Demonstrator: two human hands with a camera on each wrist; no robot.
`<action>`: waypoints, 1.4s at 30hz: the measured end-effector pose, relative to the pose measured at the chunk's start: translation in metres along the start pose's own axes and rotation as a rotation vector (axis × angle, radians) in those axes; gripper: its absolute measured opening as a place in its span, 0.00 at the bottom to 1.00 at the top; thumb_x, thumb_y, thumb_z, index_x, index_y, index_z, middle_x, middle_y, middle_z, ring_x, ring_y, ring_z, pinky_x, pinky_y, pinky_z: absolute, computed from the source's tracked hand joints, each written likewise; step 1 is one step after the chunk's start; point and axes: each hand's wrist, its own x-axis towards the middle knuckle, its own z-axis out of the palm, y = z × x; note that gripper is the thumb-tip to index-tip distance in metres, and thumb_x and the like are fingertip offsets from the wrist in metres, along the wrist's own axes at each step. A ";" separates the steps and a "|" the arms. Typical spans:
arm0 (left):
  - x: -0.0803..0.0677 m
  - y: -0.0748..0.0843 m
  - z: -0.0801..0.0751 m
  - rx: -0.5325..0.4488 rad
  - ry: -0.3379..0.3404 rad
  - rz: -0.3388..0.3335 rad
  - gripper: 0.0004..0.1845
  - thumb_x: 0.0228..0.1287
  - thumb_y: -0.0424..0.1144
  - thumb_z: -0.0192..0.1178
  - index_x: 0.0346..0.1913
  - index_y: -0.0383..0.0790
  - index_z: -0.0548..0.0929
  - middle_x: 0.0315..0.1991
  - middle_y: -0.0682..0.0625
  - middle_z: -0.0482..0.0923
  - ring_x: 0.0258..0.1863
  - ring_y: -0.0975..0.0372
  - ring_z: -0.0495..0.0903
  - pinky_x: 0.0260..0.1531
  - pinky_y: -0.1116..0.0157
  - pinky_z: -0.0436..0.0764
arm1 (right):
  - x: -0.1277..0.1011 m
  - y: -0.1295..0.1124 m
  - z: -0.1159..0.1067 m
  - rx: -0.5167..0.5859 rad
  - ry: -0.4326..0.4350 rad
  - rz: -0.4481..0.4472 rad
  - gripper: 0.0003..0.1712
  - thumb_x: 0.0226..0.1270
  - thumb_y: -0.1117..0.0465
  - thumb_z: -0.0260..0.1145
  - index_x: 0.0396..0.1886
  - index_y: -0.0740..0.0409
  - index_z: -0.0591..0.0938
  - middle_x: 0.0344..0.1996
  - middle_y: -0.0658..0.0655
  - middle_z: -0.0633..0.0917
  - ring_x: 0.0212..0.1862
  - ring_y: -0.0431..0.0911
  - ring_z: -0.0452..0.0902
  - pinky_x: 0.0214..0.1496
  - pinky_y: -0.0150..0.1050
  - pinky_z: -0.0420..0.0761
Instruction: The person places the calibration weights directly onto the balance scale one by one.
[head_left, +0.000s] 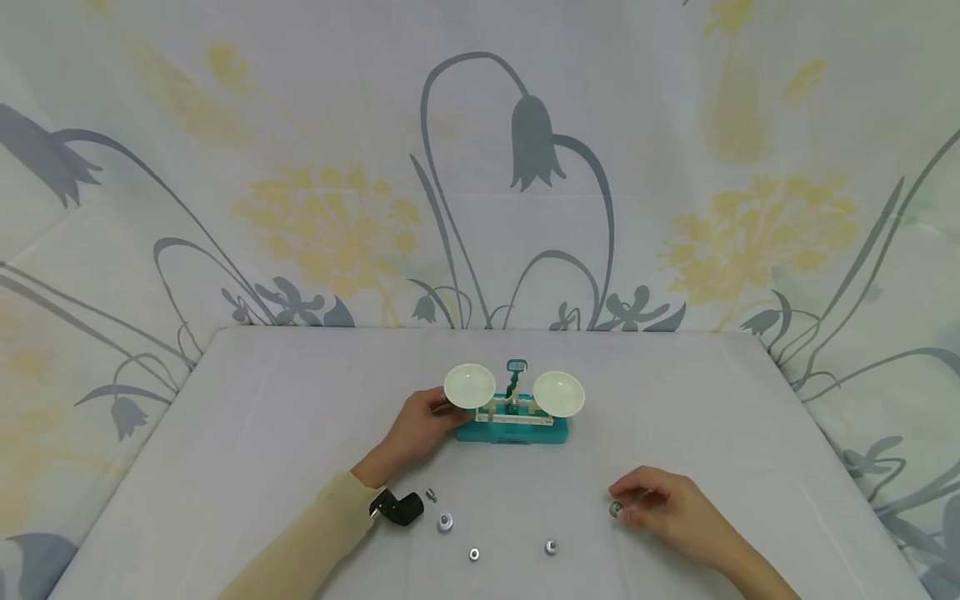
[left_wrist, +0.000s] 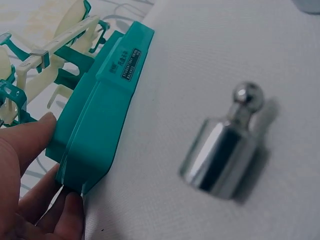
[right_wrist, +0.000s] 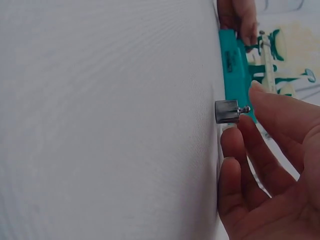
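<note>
In front of the balance scale (head_left: 513, 408), to its right, the right hand (head_left: 660, 504) pinches a small metal weight (head_left: 616, 508) on the table. The left hand (head_left: 420, 425) grips the scale's left end. Next, likely lifting the weight toward a pan, gently.

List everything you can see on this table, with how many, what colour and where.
balance scale: one, teal base with cream beam, middle of the table.
scale pans: two, cream, one at each end of the beam, both bare.
loose weights: four, silver metal, in a rough row on the table in front of the scale.
held weight: one, silver with a knob, at the right fingertips, low over the cloth.
tablecloth: one, white, covers the table.
floral backdrop: one, pale with grey and yellow flowers, behind.
wrist camera: one, black, on the left wrist.
left hand: grips the base's left end.
right hand: pinches the held weight.
</note>
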 end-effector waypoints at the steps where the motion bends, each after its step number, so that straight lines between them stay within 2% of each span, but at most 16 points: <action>1: 0.000 0.000 0.000 0.006 -0.003 -0.003 0.19 0.62 0.33 0.69 0.57 0.37 0.83 0.53 0.45 0.84 0.58 0.50 0.79 0.59 0.52 0.76 | 0.000 0.001 0.000 0.000 -0.010 -0.002 0.14 0.58 0.66 0.75 0.44 0.51 0.86 0.39 0.48 0.87 0.37 0.41 0.80 0.39 0.33 0.81; 6: 0.002 -0.003 -0.001 -0.004 -0.025 -0.021 0.20 0.62 0.33 0.69 0.57 0.38 0.83 0.54 0.46 0.83 0.58 0.51 0.79 0.60 0.52 0.75 | 0.000 0.005 0.000 0.006 -0.033 0.000 0.13 0.58 0.62 0.76 0.44 0.49 0.86 0.39 0.47 0.86 0.37 0.41 0.79 0.38 0.32 0.80; 15: 0.002 -0.001 -0.002 -0.022 -0.049 -0.013 0.20 0.63 0.30 0.67 0.58 0.33 0.81 0.53 0.42 0.83 0.56 0.51 0.80 0.60 0.50 0.75 | 0.001 0.005 0.001 -0.033 -0.015 -0.031 0.11 0.57 0.62 0.76 0.40 0.48 0.86 0.38 0.44 0.86 0.35 0.38 0.79 0.36 0.32 0.80; 23: -0.008 0.033 -0.009 -0.031 -0.067 -0.010 0.18 0.62 0.27 0.66 0.56 0.28 0.81 0.52 0.39 0.83 0.56 0.48 0.80 0.60 0.49 0.75 | 0.001 0.006 0.001 -0.069 -0.026 -0.022 0.12 0.57 0.60 0.76 0.40 0.46 0.87 0.38 0.42 0.86 0.36 0.38 0.80 0.37 0.32 0.80; 28: -0.010 0.038 -0.008 -0.045 -0.068 -0.012 0.18 0.63 0.27 0.66 0.56 0.28 0.81 0.53 0.38 0.83 0.56 0.47 0.80 0.60 0.49 0.74 | 0.001 0.006 0.001 -0.063 -0.029 -0.022 0.11 0.57 0.62 0.76 0.40 0.47 0.87 0.38 0.43 0.86 0.36 0.38 0.80 0.36 0.32 0.81; 35: -0.009 0.035 -0.007 -0.052 -0.064 -0.025 0.18 0.62 0.27 0.66 0.56 0.28 0.82 0.53 0.38 0.83 0.56 0.48 0.80 0.60 0.49 0.75 | 0.002 0.005 0.001 -0.076 0.017 -0.042 0.12 0.55 0.65 0.77 0.38 0.48 0.87 0.36 0.43 0.86 0.34 0.37 0.80 0.35 0.32 0.81; 39: -0.002 0.018 -0.004 -0.047 -0.051 -0.030 0.17 0.61 0.28 0.67 0.54 0.31 0.83 0.52 0.41 0.84 0.56 0.50 0.80 0.60 0.50 0.74 | 0.003 0.004 -0.001 -0.119 0.058 -0.060 0.16 0.53 0.70 0.76 0.37 0.47 0.86 0.35 0.41 0.85 0.32 0.37 0.78 0.32 0.32 0.80; 40: -0.003 0.018 -0.004 -0.042 -0.052 -0.026 0.17 0.62 0.28 0.67 0.54 0.31 0.84 0.51 0.41 0.84 0.56 0.50 0.80 0.60 0.50 0.74 | 0.003 0.004 -0.002 -0.130 0.069 -0.059 0.16 0.52 0.72 0.76 0.37 0.48 0.86 0.35 0.42 0.86 0.32 0.37 0.78 0.32 0.32 0.79; 42: 0.001 0.008 -0.002 -0.029 -0.048 -0.026 0.17 0.61 0.29 0.68 0.53 0.32 0.84 0.51 0.42 0.84 0.56 0.50 0.80 0.60 0.50 0.75 | 0.004 0.003 -0.003 -0.139 0.095 -0.064 0.17 0.51 0.73 0.76 0.37 0.49 0.86 0.34 0.44 0.86 0.31 0.37 0.78 0.30 0.32 0.79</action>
